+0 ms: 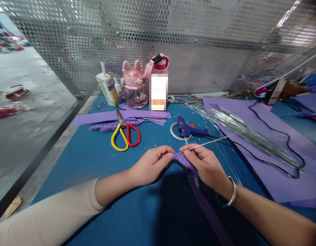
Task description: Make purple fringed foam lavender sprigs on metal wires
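Note:
Between my two hands, above the blue table, is a purple paper strip (185, 161) gathered round the end of a thin wire (211, 142). My left hand (154, 162) pinches the strip's tip between thumb and forefinger. My right hand (205, 164) is closed on the strip and the wire, which points up to the right. The strip's long tail (206, 208) hangs down toward me. Just beyond my hands lies a blue glue gun (191, 130), over a white tape ring (173, 133). Scissors (126, 133) with one yellow and one red handle lie to the left.
Purple strips (96, 117) and a fringed purple piece (106, 126) lie behind the scissors. A drink carton (108, 89), a pink jug (134, 89) and a phone (158, 91) stand at the back. Wires (240, 131) and a black cord (272, 128) lie over purple sheets (268, 184) at right.

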Available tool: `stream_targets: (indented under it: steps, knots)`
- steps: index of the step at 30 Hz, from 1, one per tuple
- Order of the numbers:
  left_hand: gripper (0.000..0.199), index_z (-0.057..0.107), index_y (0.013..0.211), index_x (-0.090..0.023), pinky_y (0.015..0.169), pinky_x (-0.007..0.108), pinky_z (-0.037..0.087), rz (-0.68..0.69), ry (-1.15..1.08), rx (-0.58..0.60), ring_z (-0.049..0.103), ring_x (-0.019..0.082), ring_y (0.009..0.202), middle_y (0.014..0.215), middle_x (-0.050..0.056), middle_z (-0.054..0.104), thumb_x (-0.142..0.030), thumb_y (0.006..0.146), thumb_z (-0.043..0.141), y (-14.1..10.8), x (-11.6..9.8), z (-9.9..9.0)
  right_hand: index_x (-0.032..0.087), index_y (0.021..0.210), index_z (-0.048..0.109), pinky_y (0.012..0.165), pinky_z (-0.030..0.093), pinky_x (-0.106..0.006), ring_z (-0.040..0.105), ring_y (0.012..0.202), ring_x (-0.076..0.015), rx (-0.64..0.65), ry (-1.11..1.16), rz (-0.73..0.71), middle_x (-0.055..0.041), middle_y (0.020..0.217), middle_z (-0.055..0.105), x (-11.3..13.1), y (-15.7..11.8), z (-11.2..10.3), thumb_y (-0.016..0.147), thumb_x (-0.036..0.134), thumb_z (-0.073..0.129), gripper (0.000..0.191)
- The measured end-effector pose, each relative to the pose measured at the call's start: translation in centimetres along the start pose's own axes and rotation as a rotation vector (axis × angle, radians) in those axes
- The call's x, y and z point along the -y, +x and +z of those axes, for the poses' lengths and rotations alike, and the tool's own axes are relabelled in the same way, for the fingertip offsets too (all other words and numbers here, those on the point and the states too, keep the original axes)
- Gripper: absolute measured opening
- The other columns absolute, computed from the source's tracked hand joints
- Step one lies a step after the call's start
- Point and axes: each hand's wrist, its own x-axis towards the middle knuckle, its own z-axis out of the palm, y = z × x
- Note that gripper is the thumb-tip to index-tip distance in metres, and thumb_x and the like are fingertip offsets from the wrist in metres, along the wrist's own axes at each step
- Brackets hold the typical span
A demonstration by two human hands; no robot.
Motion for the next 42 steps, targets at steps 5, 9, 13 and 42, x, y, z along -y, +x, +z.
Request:
stream_targets:
  steps: [5,9,13,42]
  knots:
    - [0.021,0.056,0.096,-0.017,0.064,0.021,0.040,0.085,0.144,-0.127,0.049,0.010,0.068,0.075,-0.001,0.056,-0.032,0.091,0.042,0.1,0.2,0.0,0.018,0.090,0.059,0.049,0.044,-0.021,0.054,0.053,-0.0094,0.180,0.083,0.144,0.0010,0.065,0.061,0.3,-0.6,0.4,0.086,0.034,0.053,0.018]
    - [0.019,0.055,0.098,-0.018,0.070,0.024,0.044,0.122,0.216,-0.132,0.056,0.012,0.073,0.079,0.000,0.061,-0.029,0.091,0.041,0.0,0.5,0.1,0.018,0.093,0.060,0.043,0.037,-0.017,0.048,0.045,-0.0062,0.237,0.130,0.231,0.0031,0.059,0.058,0.3,-0.6,0.3,0.087,0.039,0.050,0.023]
    - [0.025,0.054,0.113,-0.020,0.079,0.027,0.045,0.173,0.348,-0.179,0.060,0.014,0.087,0.096,0.002,0.065,-0.027,0.091,0.044,0.0,0.9,0.1,0.019,0.106,0.057,0.039,0.031,-0.015,0.045,0.041,-0.0049,0.259,0.190,0.312,0.0040,0.057,0.057,0.4,-0.6,0.4,0.088,0.040,0.049,0.028]
    - [0.035,0.051,0.123,-0.019,0.087,0.032,0.051,0.588,0.975,-0.153,0.062,0.019,0.102,0.115,0.008,0.064,-0.016,0.090,0.041,-0.9,2.0,-1.2,0.016,0.090,0.063,0.041,0.038,-0.018,0.049,0.044,-0.0066,0.344,0.351,0.331,0.0005,0.062,0.061,0.2,-0.6,0.0,0.086,0.035,0.052,0.023]
